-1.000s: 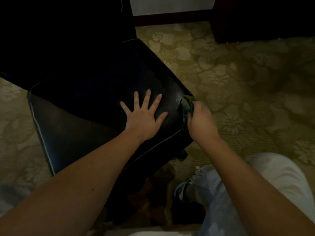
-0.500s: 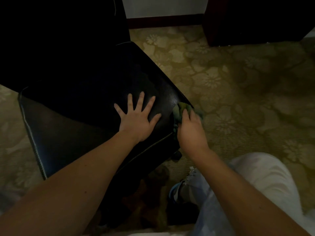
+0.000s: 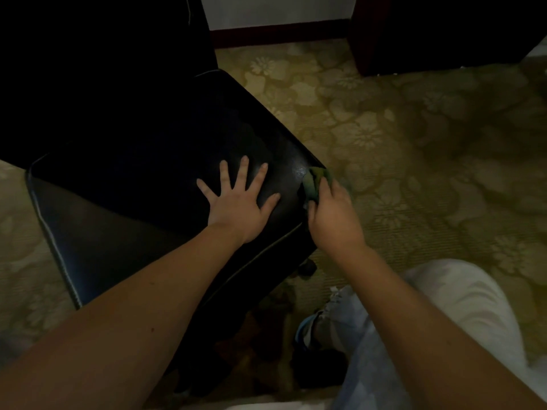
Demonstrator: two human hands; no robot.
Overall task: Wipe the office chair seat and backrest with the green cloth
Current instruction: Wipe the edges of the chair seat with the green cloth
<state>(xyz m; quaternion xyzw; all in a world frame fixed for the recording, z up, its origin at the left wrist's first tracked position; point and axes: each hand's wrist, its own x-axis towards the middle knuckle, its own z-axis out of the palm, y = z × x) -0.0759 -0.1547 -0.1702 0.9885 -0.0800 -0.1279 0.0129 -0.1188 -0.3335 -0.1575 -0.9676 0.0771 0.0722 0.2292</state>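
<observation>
**Head camera: cloth bunched at the seat corner, other hand flat on the leather**

Head view looks down on both bare forearms reaching over a black chair seat (image 3: 165, 149) in dim light. The left hand (image 3: 239, 208) lies palm down on the leather, fingers straight and fanned apart, holding nothing. Just to its right, at the seat's corner, the right hand (image 3: 331, 214) has its fingers curled round the green cloth (image 3: 313, 183), which is bunched into a wad. The cloth sticks out beyond the knuckles, on the side away from the wrist, and presses against the corner edge of the seat. A small shiny patch on the leather sits just left of the cloth, between it and the left hand's fingertips.

Beyond the left hand's fingertips the seat runs into deep shadow, where the dark backrest (image 3: 103, 54) rises; little of it can be made out. A pale line of piping runs along the seat's edge under the left wrist and below the right hand.

Below the right wrist a dark castor (image 3: 307, 267) shows under the seat. Right of the right hand spreads an olive carpet (image 3: 414, 143) with a pale flower pattern. Under the right forearm is a light trouser leg (image 3: 444, 306). Far beyond the right hand stand a dark cabinet (image 3: 444, 31) and a strip of pale wall (image 3: 278, 10) with a dark skirting.
</observation>
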